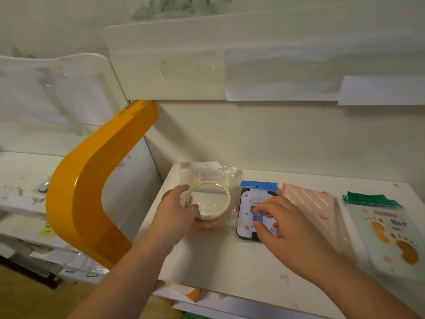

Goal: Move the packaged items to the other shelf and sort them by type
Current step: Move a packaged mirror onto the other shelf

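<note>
Four packaged items lie in a row on the white shelf (pixel 220 261). At the left, a round cream-rimmed mirror in a clear bag (pixel 210 199) is gripped at its left edge by my left hand (pixel 177 212). Beside it lies a small dark-framed pack with a blue header and a cartoon figure (pixel 250 203); my right hand (pixel 282 224) rests on it, fingertips pinching at its face. Further right are a pink striped bag (pixel 315 203) and a clear "Happy Day" bag with orange footprints and a green header (pixel 388 229).
A curved orange shelf bracket (pixel 92 192) stands just left of the shelf. Beyond it, lower left shelves (pixel 23 180) hold scattered packets. Paper sheets (pixel 276 74) hang on the wall above. More packets show under the shelf's front edge (pixel 193 293).
</note>
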`<move>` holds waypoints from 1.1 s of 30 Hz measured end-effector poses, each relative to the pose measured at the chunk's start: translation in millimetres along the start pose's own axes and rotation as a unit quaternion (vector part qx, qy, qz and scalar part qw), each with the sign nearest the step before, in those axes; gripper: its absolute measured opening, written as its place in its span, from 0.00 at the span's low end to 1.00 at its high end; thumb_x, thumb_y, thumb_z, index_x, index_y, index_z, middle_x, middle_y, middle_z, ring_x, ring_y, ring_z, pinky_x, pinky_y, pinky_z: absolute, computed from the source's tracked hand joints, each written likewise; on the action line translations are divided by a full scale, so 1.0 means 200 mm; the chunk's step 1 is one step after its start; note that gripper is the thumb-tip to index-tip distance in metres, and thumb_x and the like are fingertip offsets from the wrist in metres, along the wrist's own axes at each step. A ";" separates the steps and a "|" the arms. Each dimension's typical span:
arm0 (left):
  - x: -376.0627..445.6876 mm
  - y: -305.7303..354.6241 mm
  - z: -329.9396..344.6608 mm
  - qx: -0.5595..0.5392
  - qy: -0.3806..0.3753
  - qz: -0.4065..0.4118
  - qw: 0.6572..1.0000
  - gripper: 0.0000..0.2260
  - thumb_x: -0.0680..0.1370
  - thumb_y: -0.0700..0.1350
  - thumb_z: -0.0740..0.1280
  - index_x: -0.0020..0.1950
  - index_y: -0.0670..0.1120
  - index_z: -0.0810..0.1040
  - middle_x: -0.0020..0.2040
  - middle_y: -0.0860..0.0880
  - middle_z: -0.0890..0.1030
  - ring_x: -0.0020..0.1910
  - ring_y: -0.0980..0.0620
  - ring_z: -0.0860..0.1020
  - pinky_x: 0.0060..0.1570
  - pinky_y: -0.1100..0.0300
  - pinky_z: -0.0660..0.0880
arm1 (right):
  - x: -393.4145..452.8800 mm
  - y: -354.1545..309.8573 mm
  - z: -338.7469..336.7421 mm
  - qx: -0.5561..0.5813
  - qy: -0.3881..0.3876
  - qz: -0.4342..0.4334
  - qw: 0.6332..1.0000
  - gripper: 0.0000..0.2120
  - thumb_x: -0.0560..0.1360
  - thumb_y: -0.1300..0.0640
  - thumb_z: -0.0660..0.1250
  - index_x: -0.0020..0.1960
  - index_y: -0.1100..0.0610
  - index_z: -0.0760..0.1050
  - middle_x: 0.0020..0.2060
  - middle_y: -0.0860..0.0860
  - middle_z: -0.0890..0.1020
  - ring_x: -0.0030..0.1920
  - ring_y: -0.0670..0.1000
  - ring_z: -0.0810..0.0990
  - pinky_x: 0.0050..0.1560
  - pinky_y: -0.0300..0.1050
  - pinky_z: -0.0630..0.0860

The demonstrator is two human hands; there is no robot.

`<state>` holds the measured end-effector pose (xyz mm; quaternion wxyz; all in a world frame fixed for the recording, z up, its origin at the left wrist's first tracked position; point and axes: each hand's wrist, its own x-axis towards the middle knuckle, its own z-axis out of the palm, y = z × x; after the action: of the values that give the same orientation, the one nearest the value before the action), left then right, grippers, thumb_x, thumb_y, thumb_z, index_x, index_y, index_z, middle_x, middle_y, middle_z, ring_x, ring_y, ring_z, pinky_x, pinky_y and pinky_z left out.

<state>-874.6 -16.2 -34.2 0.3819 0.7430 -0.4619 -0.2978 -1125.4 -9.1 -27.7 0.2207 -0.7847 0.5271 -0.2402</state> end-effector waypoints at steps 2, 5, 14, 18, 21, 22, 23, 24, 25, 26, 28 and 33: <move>0.00 0.01 0.00 0.019 0.005 0.005 1.000 0.23 0.78 0.47 0.68 0.73 0.56 0.70 0.71 0.51 0.70 0.64 0.53 0.73 0.55 0.57 0.75 | 0.00 0.00 0.00 0.006 0.004 -0.003 1.000 0.10 0.79 0.46 0.64 0.59 0.41 0.72 0.55 0.35 0.71 0.57 0.40 0.73 0.56 0.34 0.74; 0.01 0.02 0.00 0.053 0.010 0.019 0.998 0.23 0.79 0.48 0.68 0.74 0.56 0.70 0.71 0.51 0.70 0.58 0.53 0.76 0.54 0.56 0.77 | 0.00 0.02 -0.01 0.008 0.007 -0.006 1.000 0.09 0.78 0.46 0.64 0.59 0.40 0.73 0.55 0.34 0.72 0.57 0.40 0.73 0.56 0.35 0.74; -0.03 0.04 -0.02 0.128 0.007 0.046 0.991 0.25 0.77 0.52 0.67 0.74 0.54 0.69 0.75 0.53 0.68 0.64 0.45 0.76 0.63 0.45 0.75 | -0.01 0.01 -0.02 -0.003 0.011 0.002 1.000 0.09 0.78 0.47 0.64 0.58 0.40 0.72 0.54 0.35 0.72 0.56 0.40 0.71 0.50 0.26 0.67; -0.07 0.05 -0.05 0.183 0.019 0.071 0.980 0.25 0.79 0.53 0.65 0.76 0.53 0.67 0.76 0.52 0.66 0.72 0.47 0.68 0.68 0.47 0.71 | -0.01 -0.03 -0.02 0.000 0.010 -0.005 1.000 0.08 0.79 0.48 0.64 0.58 0.43 0.73 0.54 0.37 0.74 0.56 0.40 0.72 0.49 0.24 0.67; -0.14 0.11 -0.13 0.265 0.026 0.121 0.956 0.25 0.80 0.55 0.63 0.77 0.54 0.65 0.76 0.54 0.66 0.74 0.50 0.64 0.70 0.53 0.65 | 0.01 -0.09 -0.03 -0.007 -0.011 -0.024 1.000 0.06 0.80 0.51 0.64 0.57 0.46 0.71 0.51 0.38 0.73 0.54 0.40 0.73 0.49 0.24 0.66; -0.18 0.13 -0.16 0.289 0.030 0.151 0.945 0.25 0.80 0.56 0.63 0.77 0.54 0.65 0.76 0.55 0.67 0.74 0.52 0.63 0.70 0.56 0.64 | 0.02 -0.11 -0.03 -0.010 -0.007 -0.030 0.999 0.06 0.79 0.50 0.64 0.56 0.46 0.72 0.51 0.39 0.74 0.53 0.41 0.74 0.49 0.26 0.66; -0.21 0.16 -0.20 0.310 0.036 0.185 0.932 0.25 0.80 0.57 0.62 0.76 0.55 0.65 0.75 0.57 0.68 0.73 0.54 0.63 0.70 0.60 0.63 | 0.03 -0.13 -0.03 -0.013 0.002 -0.036 0.999 0.06 0.79 0.49 0.64 0.55 0.44 0.72 0.51 0.40 0.75 0.53 0.42 0.75 0.50 0.28 0.68; -0.25 0.18 -0.24 0.329 0.045 0.220 0.917 0.25 0.80 0.57 0.62 0.76 0.55 0.66 0.73 0.58 0.69 0.72 0.56 0.63 0.68 0.63 0.61 | 0.04 -0.16 -0.03 -0.012 0.008 -0.036 0.999 0.07 0.78 0.47 0.63 0.55 0.42 0.71 0.51 0.39 0.76 0.54 0.43 0.75 0.51 0.31 0.70; -0.29 0.21 -0.28 0.349 0.059 0.249 0.901 0.24 0.79 0.58 0.62 0.75 0.55 0.67 0.72 0.58 0.70 0.71 0.57 0.64 0.67 0.65 0.59 | 0.05 -0.20 -0.02 -0.011 0.012 -0.039 0.999 0.08 0.77 0.44 0.63 0.56 0.40 0.71 0.52 0.38 0.75 0.54 0.43 0.75 0.53 0.34 0.72; -0.32 0.23 -0.34 0.366 0.075 0.269 0.888 0.24 0.78 0.59 0.62 0.73 0.56 0.69 0.71 0.58 0.71 0.71 0.57 0.64 0.66 0.65 0.58 | 0.06 -0.24 -0.01 -0.015 0.015 -0.041 0.999 0.11 0.76 0.43 0.63 0.58 0.40 0.71 0.53 0.37 0.75 0.54 0.42 0.75 0.54 0.38 0.74; -0.37 0.26 -0.46 0.364 0.120 0.281 0.880 0.23 0.76 0.59 0.63 0.70 0.54 0.73 0.70 0.56 0.74 0.70 0.55 0.67 0.66 0.62 0.59 | 0.08 -0.34 0.00 -0.029 0.021 -0.056 0.998 0.16 0.76 0.43 0.64 0.63 0.41 0.72 0.57 0.37 0.74 0.55 0.40 0.73 0.54 0.37 0.73; -0.44 0.14 -0.87 0.326 0.219 0.265 0.880 0.22 0.76 0.57 0.68 0.68 0.50 0.77 0.67 0.52 0.76 0.67 0.53 0.68 0.67 0.54 0.67 | 0.10 -0.66 0.08 -0.032 0.023 -0.111 0.993 0.16 0.76 0.45 0.65 0.64 0.40 0.71 0.58 0.35 0.72 0.57 0.38 0.71 0.54 0.31 0.67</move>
<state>-784.2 106.3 89.6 0.2743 0.7214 -0.6172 0.1527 -1013.8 19.3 42.9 0.1552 -0.8391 0.4492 -0.2647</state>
